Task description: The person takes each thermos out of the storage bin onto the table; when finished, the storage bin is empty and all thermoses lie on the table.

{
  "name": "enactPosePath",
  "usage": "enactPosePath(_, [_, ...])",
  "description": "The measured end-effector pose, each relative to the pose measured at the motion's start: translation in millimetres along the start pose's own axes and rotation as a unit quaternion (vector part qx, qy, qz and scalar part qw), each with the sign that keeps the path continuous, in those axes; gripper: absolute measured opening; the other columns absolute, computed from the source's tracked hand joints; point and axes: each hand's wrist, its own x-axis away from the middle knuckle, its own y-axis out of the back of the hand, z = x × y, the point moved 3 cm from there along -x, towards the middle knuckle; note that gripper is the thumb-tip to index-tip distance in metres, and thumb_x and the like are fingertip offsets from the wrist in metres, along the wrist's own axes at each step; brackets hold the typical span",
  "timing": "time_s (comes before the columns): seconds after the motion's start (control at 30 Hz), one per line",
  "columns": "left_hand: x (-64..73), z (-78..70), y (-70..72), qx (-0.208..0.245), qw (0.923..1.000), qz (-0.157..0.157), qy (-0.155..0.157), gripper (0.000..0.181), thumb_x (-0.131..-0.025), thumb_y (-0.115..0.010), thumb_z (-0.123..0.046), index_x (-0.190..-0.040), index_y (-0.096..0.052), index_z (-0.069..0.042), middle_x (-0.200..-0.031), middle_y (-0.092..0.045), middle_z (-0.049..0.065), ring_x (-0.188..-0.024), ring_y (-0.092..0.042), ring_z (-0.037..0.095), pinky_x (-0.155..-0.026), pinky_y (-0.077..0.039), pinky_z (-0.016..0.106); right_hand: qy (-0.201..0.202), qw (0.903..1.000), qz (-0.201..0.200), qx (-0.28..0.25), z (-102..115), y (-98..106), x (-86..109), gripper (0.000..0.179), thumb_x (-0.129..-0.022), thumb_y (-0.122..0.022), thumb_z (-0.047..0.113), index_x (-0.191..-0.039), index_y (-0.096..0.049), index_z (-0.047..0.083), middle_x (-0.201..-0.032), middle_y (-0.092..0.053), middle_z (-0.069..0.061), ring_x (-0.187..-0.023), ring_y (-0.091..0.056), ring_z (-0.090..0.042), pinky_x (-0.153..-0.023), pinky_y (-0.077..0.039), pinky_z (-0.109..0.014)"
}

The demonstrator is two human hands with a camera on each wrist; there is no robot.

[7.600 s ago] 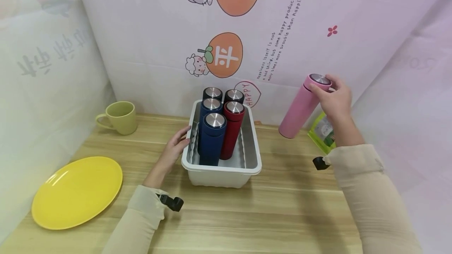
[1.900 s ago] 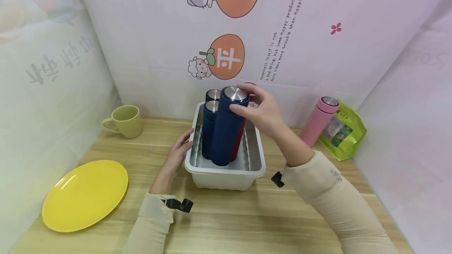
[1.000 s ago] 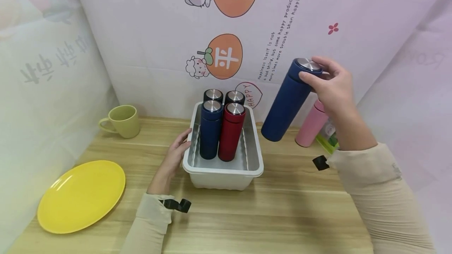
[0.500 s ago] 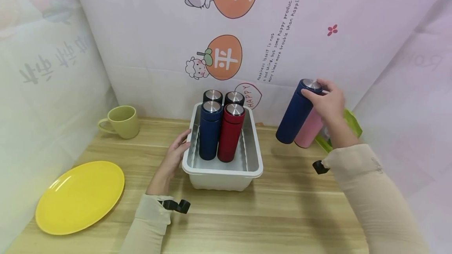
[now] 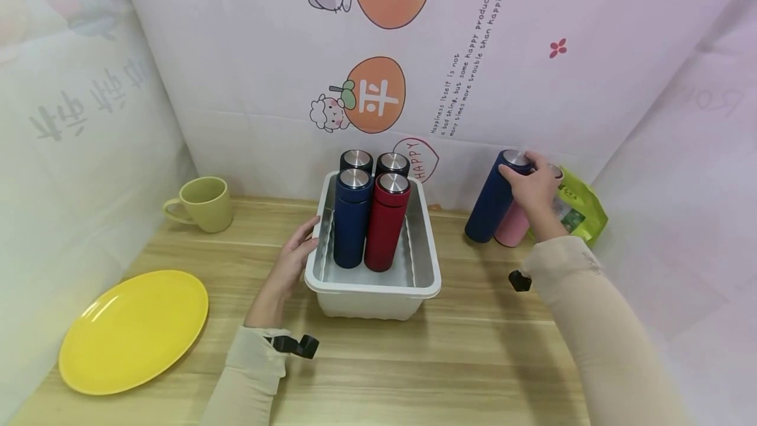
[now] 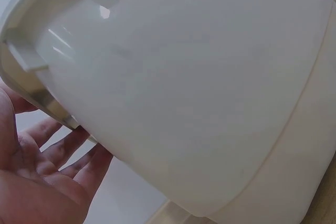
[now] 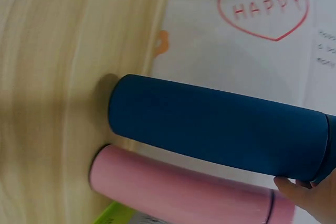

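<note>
My right hand (image 5: 533,186) grips a blue thermos bottle (image 5: 492,199) round its top, beneath the steel lid. The bottle's base is at the table, just left of a pink thermos bottle (image 5: 513,223) that it partly covers in the head view. In the right wrist view the blue thermos (image 7: 215,124) and the pink thermos (image 7: 178,184) lie side by side in the picture. My left hand (image 5: 290,258) rests with extended fingers on the left side of a white plastic bin (image 5: 372,289). Inside the bin stand another blue thermos (image 5: 350,225), a red thermos (image 5: 387,225) and two black ones (image 5: 393,163) behind.
A green printed bag (image 5: 582,206) leans at the back right behind the pink thermos. To the left are a yellow-green mug (image 5: 207,206) and a yellow oval plate (image 5: 136,331) on the wooden table (image 5: 414,373). Printed cloth walls (image 5: 266,84) enclose the back and sides.
The right hand has lifted a blue thermos from the bin, carried it right and lowered it beside the pink one, set down earlier. The left hand has stayed at the bin.
</note>
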Motion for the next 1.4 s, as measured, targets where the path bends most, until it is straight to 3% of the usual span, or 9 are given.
enactPosePath(0.2, [0.7,-1.9,-2.0,-0.002,1.0,0.001,0.0,0.05,-0.1,-0.039,0.002,-0.148,-0.027,0.009,-0.154,-0.023,0.025,-0.135,-0.027,0.043,-0.108,-0.03,0.047,0.001,0.9999,-0.011,0.001,-12.8,-7.1,-5.2,0.074,-0.089,-0.069,0.039,-0.151,-0.038,0.011,-0.145,-0.044,-0.017,-0.129,-0.042,-0.033,-0.104,-0.036,-0.044])
enactPosePath(0.6, [1.2,-1.5,-3.0,0.002,1.0,-0.003,0.007,0.051,-0.1,-0.04,0.001,-0.148,-0.027,0.008,-0.154,-0.025,0.024,-0.133,-0.031,0.041,-0.106,-0.033,0.046,0.006,0.999,-0.015,0.041,-18.6,-12.2,-7.8,0.072,-0.089,-0.068,0.041,-0.149,-0.041,0.012,-0.143,-0.047,-0.018,-0.127,-0.043,-0.036,-0.106,-0.032,-0.047])
enactPosePath(0.93, [-0.1,-2.2,-2.2,0.005,1.0,-0.003,0.004,0.05,-0.1,-0.039,0.002,-0.148,-0.027,0.009,-0.154,-0.025,0.024,-0.133,-0.029,0.044,-0.106,-0.034,0.044,0.011,0.9991,0.022,0.036,-13.7,-11.3,-8.1,0.075,-0.092,-0.064,0.04,-0.152,-0.032,0.009,-0.149,-0.038,-0.02,-0.132,-0.038,-0.038,-0.107,-0.032,-0.048])
enactPosePath(1.1, [0.7,-1.1,-1.6,0.005,1.0,-0.005,0.003,0.05,-0.1,-0.04,0.002,-0.148,-0.027,0.009,-0.154,-0.025,0.024,-0.132,-0.032,0.041,-0.107,-0.031,0.049,0.007,0.9984,0.039,0.039,-11.8,-10.8,-7.8,0.078,-0.093,-0.062,0.042,-0.154,-0.027,0.01,-0.151,-0.034,-0.019,-0.134,-0.034,-0.038,-0.107,-0.03,-0.05])
enactPosePath(1.4, [0.4,0.1,0.6,-0.006,1.0,-0.004,-0.001,0.051,-0.1,-0.04,0.0,-0.148,-0.027,0.008,-0.154,-0.024,0.024,-0.132,-0.033,0.04,-0.106,-0.032,0.05,0.05,0.9976,0.045,0.019,10.8,-0.5,-4.1,0.076,-0.094,-0.062,0.039,-0.154,-0.026,0.009,-0.156,-0.025,-0.019,-0.141,-0.023,-0.036,-0.108,-0.025,-0.056])
